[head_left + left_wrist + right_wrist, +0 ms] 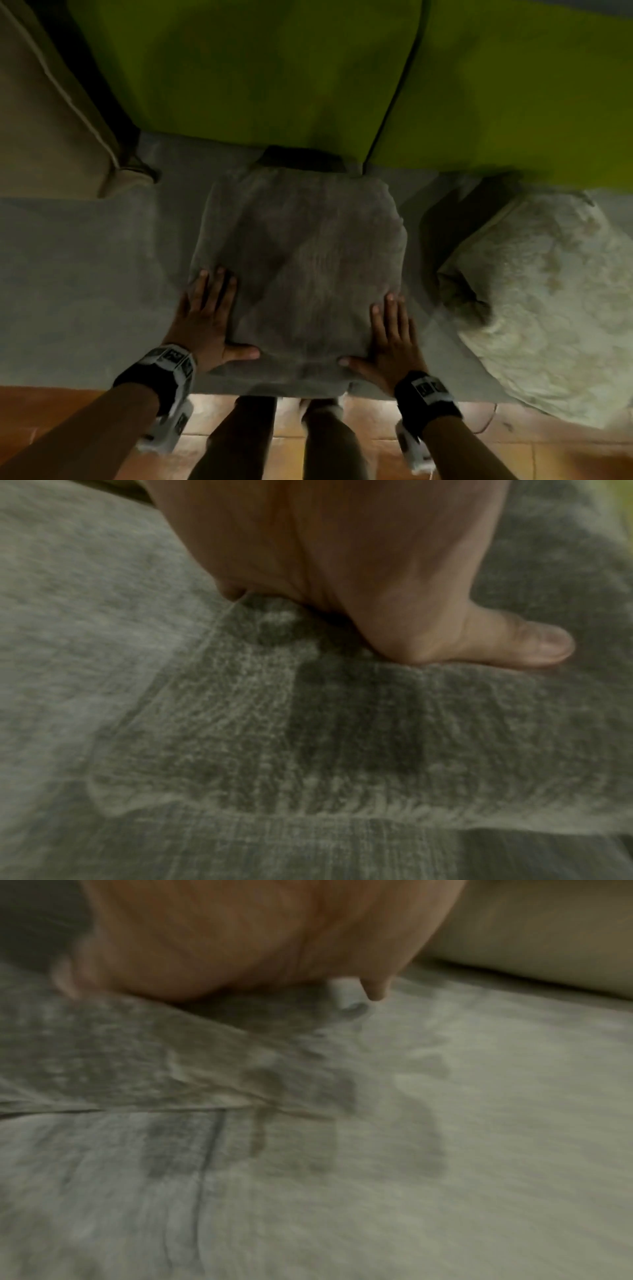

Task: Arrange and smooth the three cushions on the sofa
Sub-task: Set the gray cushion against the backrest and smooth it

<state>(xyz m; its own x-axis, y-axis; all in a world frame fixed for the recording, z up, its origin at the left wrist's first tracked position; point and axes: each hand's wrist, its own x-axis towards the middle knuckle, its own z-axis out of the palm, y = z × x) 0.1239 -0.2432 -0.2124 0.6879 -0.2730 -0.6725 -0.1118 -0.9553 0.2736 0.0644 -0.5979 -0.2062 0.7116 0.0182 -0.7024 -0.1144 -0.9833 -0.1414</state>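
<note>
A grey textured cushion [301, 267] lies flat on the grey sofa seat [85, 274], in the middle of the head view. My left hand [212, 318] presses flat on its near left corner, fingers straight and thumb spread along the front edge. My right hand [390, 335] lies flat on its near right corner in the same way. A cream patterned cushion [541, 301] rests tilted on the seat to the right. In the left wrist view my left hand's thumb [520, 645] presses the grey cushion [308, 737]. The right wrist view is blurred; my right hand [260, 939] rests on grey fabric.
Two bright green back cushions [274, 75] stand behind the seat. A beige armrest [44, 120] closes the sofa's left end. The seat's front edge meets a terracotta tile floor [565, 459], where my legs [325, 442] stand close to the sofa.
</note>
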